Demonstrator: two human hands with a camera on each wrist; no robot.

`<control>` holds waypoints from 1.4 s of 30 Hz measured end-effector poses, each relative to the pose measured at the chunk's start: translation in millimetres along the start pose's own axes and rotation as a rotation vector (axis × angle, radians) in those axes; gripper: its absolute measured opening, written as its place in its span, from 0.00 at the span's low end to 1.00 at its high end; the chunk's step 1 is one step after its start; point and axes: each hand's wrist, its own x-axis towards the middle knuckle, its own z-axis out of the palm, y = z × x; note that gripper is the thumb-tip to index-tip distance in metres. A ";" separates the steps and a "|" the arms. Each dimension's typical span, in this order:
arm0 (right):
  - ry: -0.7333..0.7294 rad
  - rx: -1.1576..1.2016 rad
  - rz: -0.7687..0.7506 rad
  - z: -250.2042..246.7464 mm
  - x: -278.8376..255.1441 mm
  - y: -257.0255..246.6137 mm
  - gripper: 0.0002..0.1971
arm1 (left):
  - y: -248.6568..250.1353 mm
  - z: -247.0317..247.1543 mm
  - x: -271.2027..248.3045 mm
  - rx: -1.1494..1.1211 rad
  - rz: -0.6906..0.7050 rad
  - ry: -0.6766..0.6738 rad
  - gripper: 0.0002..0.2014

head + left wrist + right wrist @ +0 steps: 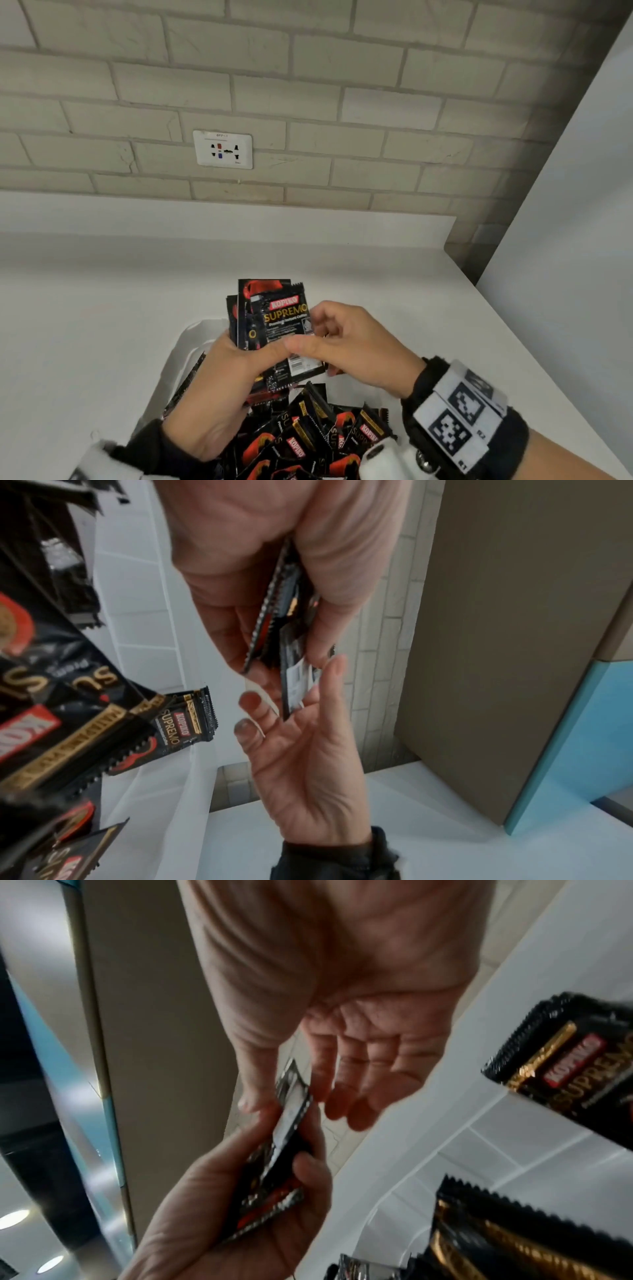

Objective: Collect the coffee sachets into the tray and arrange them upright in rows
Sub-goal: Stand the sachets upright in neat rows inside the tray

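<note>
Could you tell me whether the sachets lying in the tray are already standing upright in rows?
No, the sachets in the tray lie in a jumbled heap, tilted every way.

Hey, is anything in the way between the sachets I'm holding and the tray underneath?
Yes: loose sachets lie heaped in the tray right below the held sachets in the left hand. Only the tray's far left corner shows bare, so they would likely need pushing aside first.

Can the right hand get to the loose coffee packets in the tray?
Probably yes. The loose sachets lie uncovered in the tray just below the right hand; its thumb rests on the stack the left hand grips.
</note>
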 end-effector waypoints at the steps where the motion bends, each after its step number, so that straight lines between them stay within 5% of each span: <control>1: 0.022 0.072 0.002 2.0 0.9 1.5 0.13 | -0.1 1.4 -0.4 0.014 0.007 -0.003 0.19; 5: 0.036 0.353 0.045 0.3 -0.7 9.0 0.09 | -1.3 -0.5 -2.5 0.006 -0.003 -0.017 0.18; 9: 0.034 0.352 0.029 -1.5 -5.5 8.9 0.10 | -4.8 -1.5 -3.4 0.021 0.007 -0.039 0.19; 13: 0.394 0.228 -0.126 -20.2 -12.1 0.6 0.14 | -5.2 -2.0 -2.3 -0.005 0.038 0.016 0.20; 15: 0.456 0.052 -0.230 -20.9 -19.0 -6.3 0.15 | -5.0 0.9 -3.1 -0.006 0.058 0.024 0.26; 19: 0.197 -0.149 -0.248 5.4 -24.0 -19.7 0.09 | 0.5 15.9 -10.9 -0.024 0.105 -0.066 0.32; 23: 0.079 0.177 -0.170 8.4 -16.7 -21.0 0.12 | 2.4 9.9 -11.5 0.030 0.144 -0.128 0.31; 27: 0.001 0.484 -0.091 -3.9 -16.0 -14.1 0.10 | -1.8 0.7 -8.1 0.059 0.067 -0.049 0.25; 30: 0.200 0.252 -0.151 -19.7 -11.8 -10.7 0.03 | -1.9 1.8 -8.3 0.122 0.036 -0.034 0.18; 32: 0.294 -0.040 -0.234 -31.3 -8.9 -11.9 0.11 | -1.7 2.4 -8.1 0.151 0.036 -0.031 0.13; 37: -0.030 -0.341 -0.210 -40.9 -3.0 -26.2 0.24 | -4.6 4.0 -7.0 0.236 0.063 -0.052 0.14; 42: 0.014 -0.289 -0.177 -52.9 5.0 -23.4 0.13 | -1.9 -2.9 -4.4 0.230 0.098 0.003 0.11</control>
